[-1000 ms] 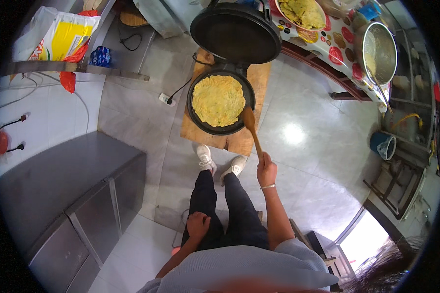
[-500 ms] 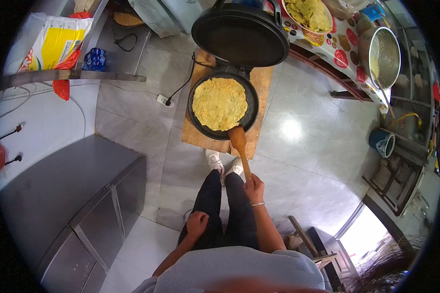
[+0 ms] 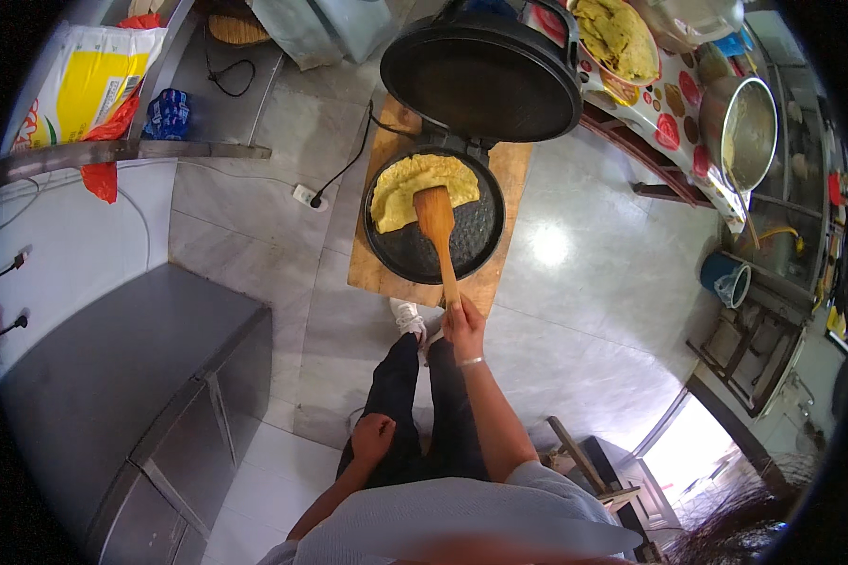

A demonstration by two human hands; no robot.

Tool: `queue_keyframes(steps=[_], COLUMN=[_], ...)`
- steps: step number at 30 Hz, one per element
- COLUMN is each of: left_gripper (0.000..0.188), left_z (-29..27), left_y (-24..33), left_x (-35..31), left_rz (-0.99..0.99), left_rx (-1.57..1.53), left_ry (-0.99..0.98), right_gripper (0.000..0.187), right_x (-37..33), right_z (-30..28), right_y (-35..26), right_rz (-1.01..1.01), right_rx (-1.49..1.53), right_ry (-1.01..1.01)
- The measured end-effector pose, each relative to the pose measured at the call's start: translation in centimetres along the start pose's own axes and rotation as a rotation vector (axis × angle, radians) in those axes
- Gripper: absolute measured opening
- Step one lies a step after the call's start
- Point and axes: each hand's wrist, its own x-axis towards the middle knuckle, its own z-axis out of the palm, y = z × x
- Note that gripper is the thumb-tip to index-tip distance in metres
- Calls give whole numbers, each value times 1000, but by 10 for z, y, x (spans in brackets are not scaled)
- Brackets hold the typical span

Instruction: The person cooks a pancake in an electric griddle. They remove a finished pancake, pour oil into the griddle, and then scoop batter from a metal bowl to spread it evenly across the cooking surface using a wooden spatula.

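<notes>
Head view: a wooden spatula (image 3: 435,218) is gripped by the right hand (image 3: 464,331) at six o'clock from a black pan (image 3: 473,237), its blade set against a half-round yellow pancake (image 3: 403,192) lying toward the pan's eleven o'clock. At one o'clock, the lid (image 3: 485,83) is raised. The left hand (image 3: 373,439) is rested on a thigh; whether it is clenched cannot be told.

Head view, single: worn wide fisheye, facing down; left hand (image 3: 372,438) and right hand (image 3: 464,330) nearer, floor (image 3: 584,301) farther below.
</notes>
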Motion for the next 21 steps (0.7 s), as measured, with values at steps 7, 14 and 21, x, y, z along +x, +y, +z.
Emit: queue_keyframes(steps=[7,14,21], left_gripper=[13,14,13], left_z=[-8,-10,-10], left_y=[-8,-6,-19], left_x=[6,14,15], left_rz=[-30,-18,-42], left_rx=[-8,-16,-23], left_ry=[-21,-21,-31], right_gripper=[29,22,21], right_x=[-30,-14,62], right_z=[-23,-48,-26], right_y=[12,9,4], right_rz=[-56,104,-86], right_rx=[-131,-185,-120], right_ry=[74,57,34])
